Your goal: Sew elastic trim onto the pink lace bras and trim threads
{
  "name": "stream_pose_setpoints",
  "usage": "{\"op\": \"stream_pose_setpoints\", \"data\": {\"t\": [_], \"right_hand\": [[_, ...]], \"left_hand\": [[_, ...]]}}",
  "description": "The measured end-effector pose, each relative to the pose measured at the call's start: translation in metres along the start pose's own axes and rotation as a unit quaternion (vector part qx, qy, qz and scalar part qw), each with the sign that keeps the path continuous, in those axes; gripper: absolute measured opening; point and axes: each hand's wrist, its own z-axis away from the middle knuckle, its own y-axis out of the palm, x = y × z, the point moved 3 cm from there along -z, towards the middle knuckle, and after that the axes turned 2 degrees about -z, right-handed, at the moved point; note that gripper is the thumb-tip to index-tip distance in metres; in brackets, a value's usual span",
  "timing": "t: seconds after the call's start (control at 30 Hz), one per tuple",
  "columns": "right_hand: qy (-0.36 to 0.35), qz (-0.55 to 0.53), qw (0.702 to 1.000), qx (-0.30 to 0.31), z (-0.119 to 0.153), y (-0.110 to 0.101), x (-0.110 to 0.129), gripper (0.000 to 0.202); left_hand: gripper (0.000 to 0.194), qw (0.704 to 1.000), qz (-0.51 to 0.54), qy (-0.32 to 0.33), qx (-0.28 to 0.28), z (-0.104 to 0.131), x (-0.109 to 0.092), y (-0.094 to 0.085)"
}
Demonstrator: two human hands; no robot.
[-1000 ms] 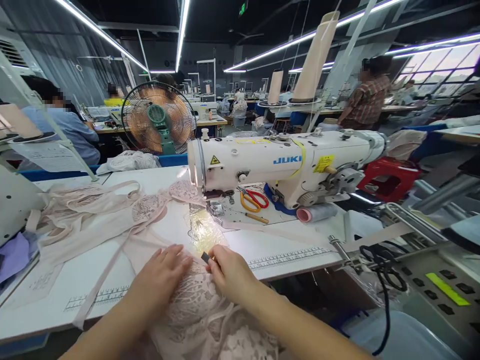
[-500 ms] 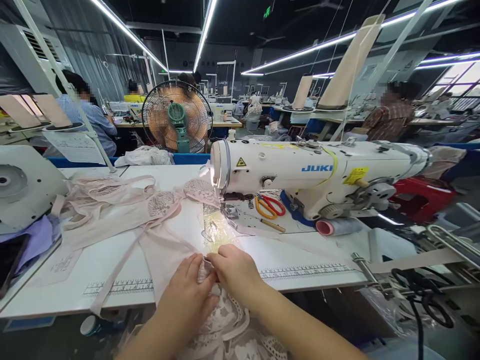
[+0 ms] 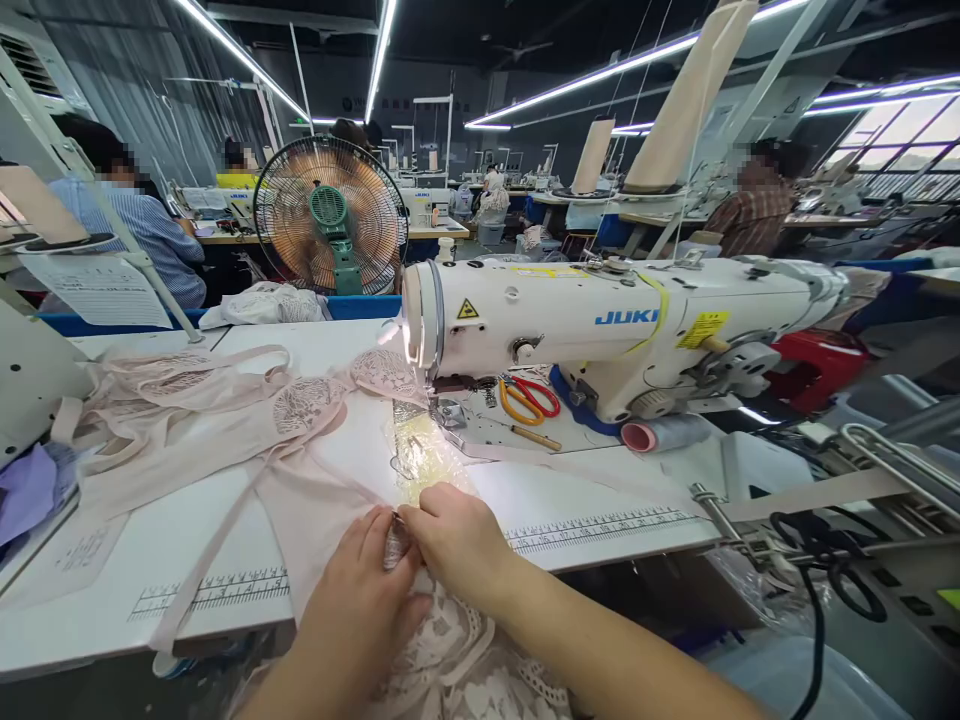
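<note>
Both hands are together at the table's front edge, in front of the sewing machine (image 3: 555,315). With bent fingers, my left hand (image 3: 367,570) grips the pale pink lace fabric (image 3: 450,640). My right hand (image 3: 457,540) pinches the same fabric close to the left fingertips. A small dark bit shows between the fingertips, too small to name. The lace hangs below the hands over the edge. Pale pink bra pieces (image 3: 304,405) with lace cups lie on the left of the table, one cup reaching under the machine head. A clear-covered yellowish strip (image 3: 424,450) lies just beyond the hands.
Scissors with red and orange handles (image 3: 529,400), a wooden-handled tool (image 3: 536,437) and a thread cone (image 3: 664,432) lie by the machine. A printed ruler (image 3: 600,527) runs along the front edge. Metal tape guide (image 3: 724,510) sits right. Beyond stand a fan (image 3: 330,215) and co-workers.
The whole scene has shifted slightly left in the view as the head turned a little. Both hands stay together on the lace fabric, with hardly any change in their grip.
</note>
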Motion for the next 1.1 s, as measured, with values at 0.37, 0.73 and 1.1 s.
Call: {"op": "stream_pose_setpoints", "data": {"t": [0.37,0.73,1.1], "right_hand": [[-0.023,-0.002,0.999,0.030,0.004,-0.010,-0.004,0.004],[0.060,0.018,0.992,0.106,0.023,-0.030,-0.015,0.010],[0.025,-0.012,0.998,0.057,0.008,-0.013,-0.011,0.011]], "left_hand": [[0.047,0.998,-0.037,0.037,0.019,0.006,0.003,0.008],[0.050,0.998,-0.049,0.034,-0.007,0.003,0.000,0.005],[0.045,0.998,-0.052,0.033,-0.008,0.005,0.001,0.007]]}}
